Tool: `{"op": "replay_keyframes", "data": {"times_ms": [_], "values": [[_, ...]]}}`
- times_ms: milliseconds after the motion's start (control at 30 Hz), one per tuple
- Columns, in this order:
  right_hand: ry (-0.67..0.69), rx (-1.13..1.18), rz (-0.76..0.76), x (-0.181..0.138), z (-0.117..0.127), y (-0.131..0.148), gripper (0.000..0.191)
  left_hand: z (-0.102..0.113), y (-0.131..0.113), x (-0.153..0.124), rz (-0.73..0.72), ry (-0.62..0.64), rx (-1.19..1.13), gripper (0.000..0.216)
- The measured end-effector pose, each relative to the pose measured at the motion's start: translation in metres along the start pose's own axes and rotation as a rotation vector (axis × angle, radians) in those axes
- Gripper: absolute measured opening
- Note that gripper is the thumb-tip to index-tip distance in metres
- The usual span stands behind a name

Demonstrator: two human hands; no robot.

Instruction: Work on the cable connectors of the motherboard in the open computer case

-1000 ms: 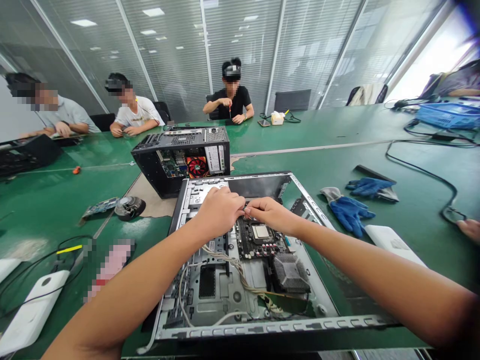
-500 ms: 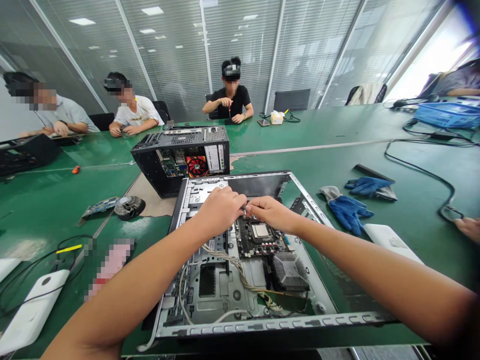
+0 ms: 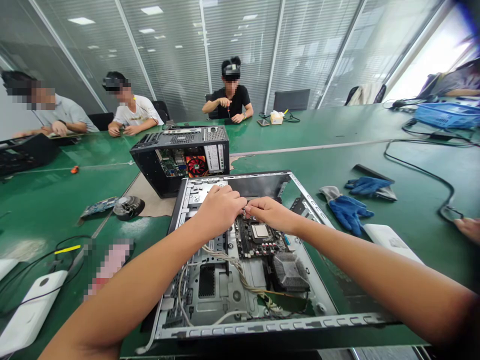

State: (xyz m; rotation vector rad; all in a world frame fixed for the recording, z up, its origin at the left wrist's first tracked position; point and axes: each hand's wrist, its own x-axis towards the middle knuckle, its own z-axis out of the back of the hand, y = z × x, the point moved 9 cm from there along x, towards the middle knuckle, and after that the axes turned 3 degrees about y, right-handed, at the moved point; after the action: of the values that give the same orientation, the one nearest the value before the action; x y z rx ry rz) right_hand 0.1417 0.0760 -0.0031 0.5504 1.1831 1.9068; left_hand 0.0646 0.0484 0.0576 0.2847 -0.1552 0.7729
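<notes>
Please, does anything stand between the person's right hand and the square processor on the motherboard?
Nothing visible does. The right hand is just past the processor as the camera sees it, near the left hand. The heat sink and the bundled cables lie nearer the camera, outside that gap.
</notes>
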Motion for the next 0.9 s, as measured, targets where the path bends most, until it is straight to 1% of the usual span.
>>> {"op": "replay_keyframes", "data": {"times_ms": [133, 367, 467, 700, 900], "values": [[0.014, -0.021, 0.004, 0.0001, -0.0014, 0.0013, 0.034, -0.0010, -0.0011, -0.0007, -0.012, 0.009, 0.018, 0.018], [0.004, -0.024, -0.012, -0.0002, -0.0007, 0.0007, 0.032, -0.0062, -0.0012, -0.0003, -0.025, 0.049, 0.011, 0.013], [0.006, -0.034, -0.020, -0.0001, -0.0011, 0.0006, 0.033, -0.0062, -0.0020, -0.0005, -0.026, 0.051, 0.018, 0.015], [0.030, -0.043, 0.020, 0.0006, -0.0029, 0.0045, 0.036, -0.0049, -0.0047, -0.0013, -0.034, 0.053, 0.019, 0.018], [0.035, -0.015, -0.001, -0.0006, -0.0019, 0.0035, 0.033, -0.0046, -0.0047, -0.0006, -0.026, 0.056, 0.008, 0.019]]}}
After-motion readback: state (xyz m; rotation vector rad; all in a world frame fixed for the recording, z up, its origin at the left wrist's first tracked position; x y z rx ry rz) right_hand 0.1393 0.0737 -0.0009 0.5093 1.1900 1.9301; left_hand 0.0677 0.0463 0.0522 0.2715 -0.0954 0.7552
